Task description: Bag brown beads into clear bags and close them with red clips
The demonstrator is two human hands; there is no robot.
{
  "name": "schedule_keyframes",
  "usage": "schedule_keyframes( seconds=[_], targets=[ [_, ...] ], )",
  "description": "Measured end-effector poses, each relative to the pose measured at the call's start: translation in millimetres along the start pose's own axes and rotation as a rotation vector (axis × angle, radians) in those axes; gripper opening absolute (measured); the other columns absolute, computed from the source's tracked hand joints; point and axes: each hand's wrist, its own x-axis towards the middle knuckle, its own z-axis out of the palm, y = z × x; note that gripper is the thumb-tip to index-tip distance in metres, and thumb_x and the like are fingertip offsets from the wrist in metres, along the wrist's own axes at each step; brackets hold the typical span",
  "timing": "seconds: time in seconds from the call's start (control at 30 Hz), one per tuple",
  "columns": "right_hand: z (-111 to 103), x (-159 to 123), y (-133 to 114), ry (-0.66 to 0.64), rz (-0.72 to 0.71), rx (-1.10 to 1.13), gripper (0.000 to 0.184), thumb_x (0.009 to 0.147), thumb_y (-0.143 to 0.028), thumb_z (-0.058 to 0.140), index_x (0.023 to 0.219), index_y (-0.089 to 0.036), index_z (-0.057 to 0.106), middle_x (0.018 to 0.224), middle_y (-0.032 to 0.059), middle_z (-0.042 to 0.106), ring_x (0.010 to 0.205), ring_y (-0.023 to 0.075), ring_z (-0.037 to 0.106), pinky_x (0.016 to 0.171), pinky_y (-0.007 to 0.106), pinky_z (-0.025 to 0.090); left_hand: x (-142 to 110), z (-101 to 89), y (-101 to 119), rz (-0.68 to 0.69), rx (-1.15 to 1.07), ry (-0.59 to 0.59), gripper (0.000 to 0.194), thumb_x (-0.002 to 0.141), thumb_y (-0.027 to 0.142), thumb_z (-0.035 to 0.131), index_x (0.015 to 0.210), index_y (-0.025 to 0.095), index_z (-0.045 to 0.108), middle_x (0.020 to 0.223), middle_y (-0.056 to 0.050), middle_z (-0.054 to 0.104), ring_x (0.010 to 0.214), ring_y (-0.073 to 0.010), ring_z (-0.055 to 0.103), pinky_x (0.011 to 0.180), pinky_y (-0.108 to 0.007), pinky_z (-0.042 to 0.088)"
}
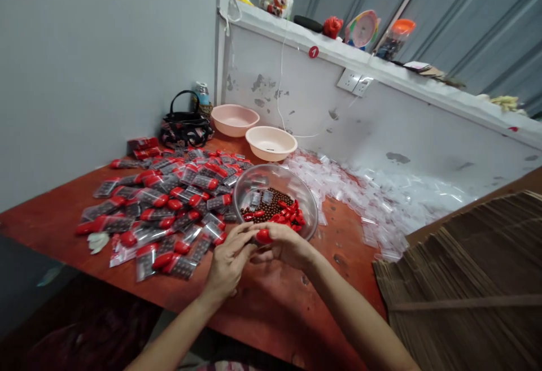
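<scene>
My left hand (228, 261) and my right hand (288, 244) meet in front of a clear plastic bowl (312, 201). Between their closed fingers a glossy red cap (263, 236) shows; whatever it is attached to is mostly hidden. My left fingers touch the same piece from the other side. Inside the bowl lie brown round beads (277, 196), loose red pieces (292, 217) and small clear pieces (267, 196). To the left spreads a heap of flat clear cases with red caps (154, 197), filled with dark beads.
Clear empty plastic cases (381, 201) cover the back right of the red table (271, 317). A pink basin (235, 119), a cream basin (271, 145) and a black handbag (186, 128) stand at the back. Stacked brown cardboard (466, 280) borders the right.
</scene>
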Motion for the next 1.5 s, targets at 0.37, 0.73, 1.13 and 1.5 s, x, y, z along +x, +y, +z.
schedule_keyframes(
  seconds=[0.37,0.73,1.13,1.5],
  targets=[
    [29,-1,42,0.197,-0.204,0.175,0.018,0.061,-0.022,0.056,0.076,-0.013,0.059,0.065,0.0,0.057,0.055,0.0095,0.053,0.058,0.025,0.046,-29,0.1,-5,0.221,0.218,-0.005,0.039,0.077,0.011,0.05,0.111,0.028,0.057,0.117,-0.002,0.058,0.115,-0.0231,0.046,0.099,-0.043,0.035],
    [-48,33,-42,0.282,-0.116,-0.672,0.041,0.077,-0.049,0.05,0.098,-0.015,0.056,0.086,0.0068,0.061,0.071,0.0137,0.059,0.062,0.027,0.048,16,-24.4,-29,-0.273,0.093,0.27,0.039,0.074,0.035,0.056,0.11,0.02,0.058,0.1,-0.003,0.067,0.093,-0.0226,0.06,0.083,-0.033,0.047],
    [-93,112,-40,0.699,0.066,-1.855,0.053,0.078,-0.06,0.038,0.102,-0.015,0.053,0.101,0.0144,0.06,0.091,0.0251,0.057,0.072,0.032,0.042,107,-93.0,-92,-0.085,0.606,0.51,0.037,0.077,0.035,0.053,0.111,0.022,0.058,0.113,-0.005,0.061,0.105,-0.0238,0.054,0.094,-0.04,0.04],
    [-83,156,-24,0.582,0.293,-1.798,0.04,0.058,-0.043,0.065,0.086,-0.013,0.065,0.088,0.0151,0.065,0.084,0.0288,0.06,0.068,0.034,0.046,80,-62.9,-58,0.184,0.679,0.361,0.04,0.08,0.023,0.05,0.12,0.023,0.049,0.124,-0.004,0.052,0.124,-0.0234,0.034,0.104,-0.045,0.026]
  ],
)
